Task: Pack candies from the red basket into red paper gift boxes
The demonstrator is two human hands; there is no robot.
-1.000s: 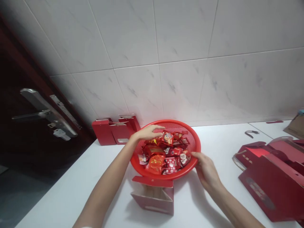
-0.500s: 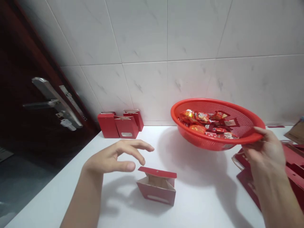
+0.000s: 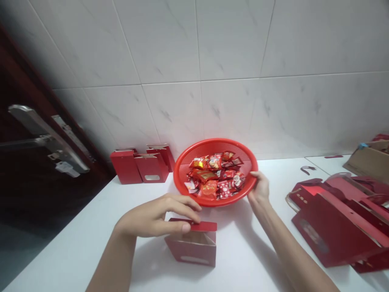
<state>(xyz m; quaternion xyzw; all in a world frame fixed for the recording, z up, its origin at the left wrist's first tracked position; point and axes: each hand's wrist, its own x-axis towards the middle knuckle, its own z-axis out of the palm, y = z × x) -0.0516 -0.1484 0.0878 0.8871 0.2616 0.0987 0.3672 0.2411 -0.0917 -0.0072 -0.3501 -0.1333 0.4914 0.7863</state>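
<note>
My right hand (image 3: pixel 259 188) grips the right rim of a red plastic basket (image 3: pixel 255 156), thumb over the edge. Wrapped candies (image 3: pixel 217 174) in mostly red and some gold wrappers lie inside it. In front of the basket a small red paper gift box (image 3: pixel 197 247) stands upright, its top gaping and its flap tilted back. My left hand (image 3: pixel 161 217) is at that flap, the thumb on the near side and the fingers curled over the top edge. The undersides of these fingers are hidden.
Several red gift boxes (image 3: pixel 152 168) stand against the tiled wall at the back left. Flattened red boxes (image 3: pixel 337 227) with cord handles pile up on the right, near a brown cardboard box (image 3: pixel 367 162). A dark door (image 3: pixel 36 194) with a metal handle is left of the white table.
My right hand has brought the basket leftward and levelled it, behind the gift box. My left hand has come down onto the box's flap. The view has shifted right.
</note>
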